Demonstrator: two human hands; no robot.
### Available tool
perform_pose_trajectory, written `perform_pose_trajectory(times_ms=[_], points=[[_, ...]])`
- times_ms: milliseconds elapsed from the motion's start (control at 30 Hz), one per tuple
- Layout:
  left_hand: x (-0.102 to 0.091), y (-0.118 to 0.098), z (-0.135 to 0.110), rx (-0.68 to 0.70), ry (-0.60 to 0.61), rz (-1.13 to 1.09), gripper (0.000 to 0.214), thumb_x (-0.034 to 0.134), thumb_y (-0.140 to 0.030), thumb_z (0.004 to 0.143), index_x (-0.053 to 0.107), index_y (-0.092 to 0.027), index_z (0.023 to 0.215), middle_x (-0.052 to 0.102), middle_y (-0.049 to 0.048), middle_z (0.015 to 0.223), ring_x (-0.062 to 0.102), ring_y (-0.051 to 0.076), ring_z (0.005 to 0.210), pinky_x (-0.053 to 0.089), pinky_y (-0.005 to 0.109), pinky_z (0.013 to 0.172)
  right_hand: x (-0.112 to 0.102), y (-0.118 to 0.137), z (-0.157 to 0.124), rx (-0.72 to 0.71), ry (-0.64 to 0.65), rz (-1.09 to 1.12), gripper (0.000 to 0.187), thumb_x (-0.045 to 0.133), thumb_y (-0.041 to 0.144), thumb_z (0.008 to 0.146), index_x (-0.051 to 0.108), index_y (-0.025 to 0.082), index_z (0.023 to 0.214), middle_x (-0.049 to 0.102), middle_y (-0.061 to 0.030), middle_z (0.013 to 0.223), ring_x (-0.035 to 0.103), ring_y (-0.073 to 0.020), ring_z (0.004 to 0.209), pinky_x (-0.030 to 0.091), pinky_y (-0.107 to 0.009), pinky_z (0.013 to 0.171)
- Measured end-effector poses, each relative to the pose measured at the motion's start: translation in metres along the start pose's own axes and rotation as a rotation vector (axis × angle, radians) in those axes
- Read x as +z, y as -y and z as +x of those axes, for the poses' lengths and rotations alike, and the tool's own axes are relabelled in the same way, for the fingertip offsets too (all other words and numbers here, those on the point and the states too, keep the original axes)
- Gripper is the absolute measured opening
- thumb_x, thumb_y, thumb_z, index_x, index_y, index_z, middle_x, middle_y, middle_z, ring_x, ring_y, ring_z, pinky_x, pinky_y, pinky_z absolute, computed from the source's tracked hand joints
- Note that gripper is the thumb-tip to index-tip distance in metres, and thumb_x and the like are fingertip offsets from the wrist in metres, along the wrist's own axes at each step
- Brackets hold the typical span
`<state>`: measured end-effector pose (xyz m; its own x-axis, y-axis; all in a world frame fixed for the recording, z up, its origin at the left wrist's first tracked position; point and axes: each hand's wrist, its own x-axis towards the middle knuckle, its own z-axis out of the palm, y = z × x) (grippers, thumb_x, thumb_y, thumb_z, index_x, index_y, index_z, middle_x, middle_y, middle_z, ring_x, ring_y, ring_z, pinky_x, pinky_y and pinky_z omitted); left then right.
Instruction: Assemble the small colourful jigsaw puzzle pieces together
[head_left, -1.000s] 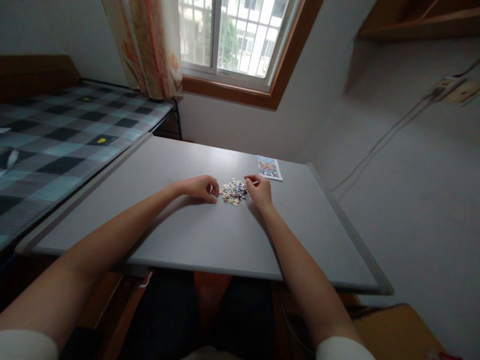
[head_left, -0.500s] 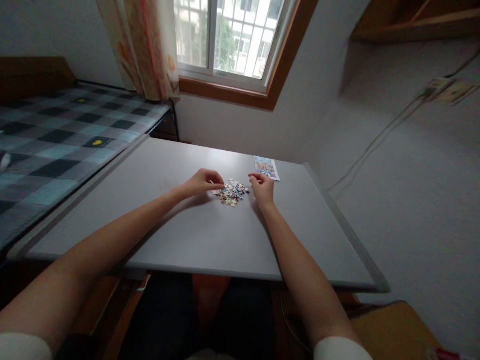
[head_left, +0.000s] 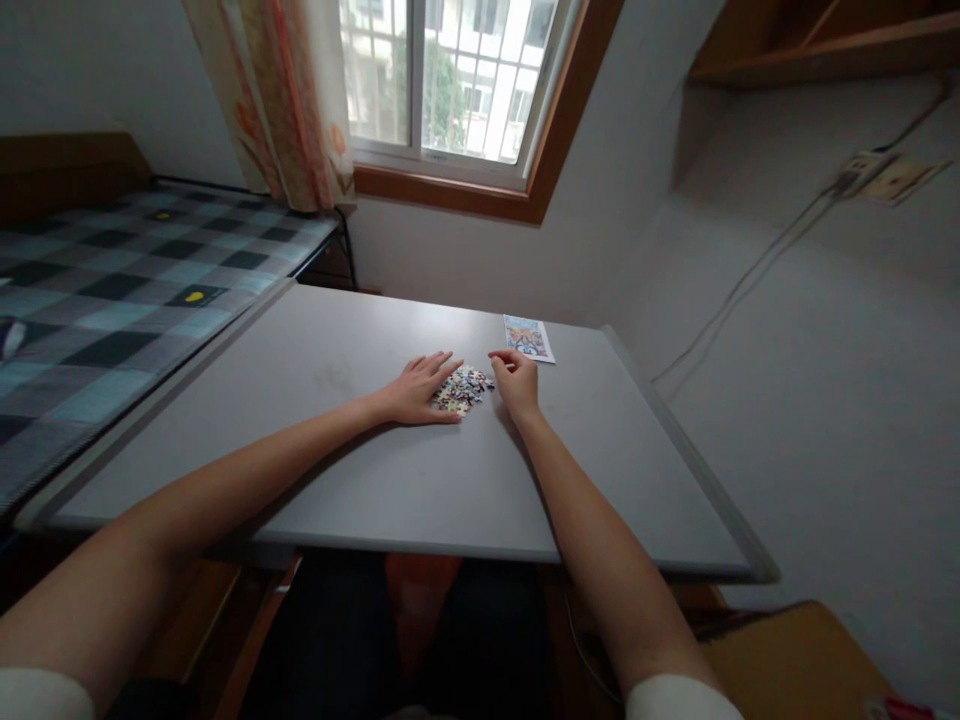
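A pile of small jigsaw puzzle pieces (head_left: pixel 463 388) lies on the grey-white table (head_left: pixel 420 490). My left hand (head_left: pixel 420 392) rests flat at the pile's left side, its fingers and thumb spread around that edge and touching it. Just right of the pile is my right hand (head_left: pixel 516 380), with thumb and fingertips pinched together. Whatever those fingertips hold, if anything, is too small to make out. Behind my right hand lies a printed picture sheet (head_left: pixel 529 338) with a colourful design, its near part close to the knuckles.
To the left stands a bed with a checked cover (head_left: pixel 120 285). A barred window (head_left: pixel 465 90) and a patterned curtain (head_left: pixel 289 110) are at the back. A cable (head_left: pixel 731 300) runs down the right wall from a socket. A wooden stool (head_left: pixel 802 660) stands at the lower right.
My left hand has opened from a pinch and come down spread against the pile's left side. My right hand stays pinched in nearly the same place. The view has shifted slightly.
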<state>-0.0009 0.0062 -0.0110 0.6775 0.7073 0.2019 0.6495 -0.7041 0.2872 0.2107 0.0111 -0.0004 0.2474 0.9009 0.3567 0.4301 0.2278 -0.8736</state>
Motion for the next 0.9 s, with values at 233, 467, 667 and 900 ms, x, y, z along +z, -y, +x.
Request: perform_pose_trajectory(times_ms=[233, 467, 667, 900], points=[[0.012, -0.002, 0.032, 0.118, 0.042, -0.021, 0.097, 0.057, -0.071, 0.079, 0.021, -0.023, 0.154, 0.019, 0.0172, 0.16, 0.019, 0.038, 0.146, 0.018, 0.052, 0.116, 0.0, 0.0, -0.001, -0.007, 0.019, 0.017, 0.027, 0.052, 0.031, 0.075, 0.073, 0.015, 0.083, 0.072, -0.0076, 0.081, 0.064, -0.0184, 0.074, 0.05, -0.029, 0.071], [0.015, -0.011, 0.054, 0.241, 0.089, 0.01, 0.073, 0.056, -0.062, 0.085, 0.041, -0.028, 0.147, 0.028, 0.0107, 0.158, 0.023, 0.04, 0.144, 0.014, 0.06, 0.115, 0.0, -0.003, 0.0, 0.018, 0.015, 0.038, 0.029, 0.052, 0.032, 0.075, 0.073, 0.014, 0.085, 0.072, -0.0076, 0.081, 0.063, -0.0176, 0.067, 0.05, -0.029, 0.067], [0.014, -0.014, 0.058, 0.365, 0.086, -0.02, 0.047, 0.048, -0.043, 0.095, 0.05, -0.032, 0.14, 0.043, 0.0035, 0.151, 0.034, 0.029, 0.141, 0.021, 0.052, 0.117, -0.001, -0.006, 0.002, 0.018, -0.005, 0.031, 0.03, 0.051, 0.032, 0.074, 0.073, 0.013, 0.085, 0.071, -0.0077, 0.08, 0.062, -0.0174, 0.064, 0.05, -0.029, 0.065], [0.013, 0.001, 0.055, 0.333, 0.029, -0.018, 0.044, 0.046, -0.038, 0.096, 0.058, -0.021, 0.134, 0.052, 0.0103, 0.142, 0.043, 0.027, 0.136, 0.033, 0.042, 0.114, -0.002, -0.009, 0.004, 0.013, -0.029, 0.017, 0.027, 0.052, 0.03, 0.074, 0.073, 0.014, 0.083, 0.072, -0.0078, 0.081, 0.062, -0.0173, 0.067, 0.049, -0.029, 0.069]])
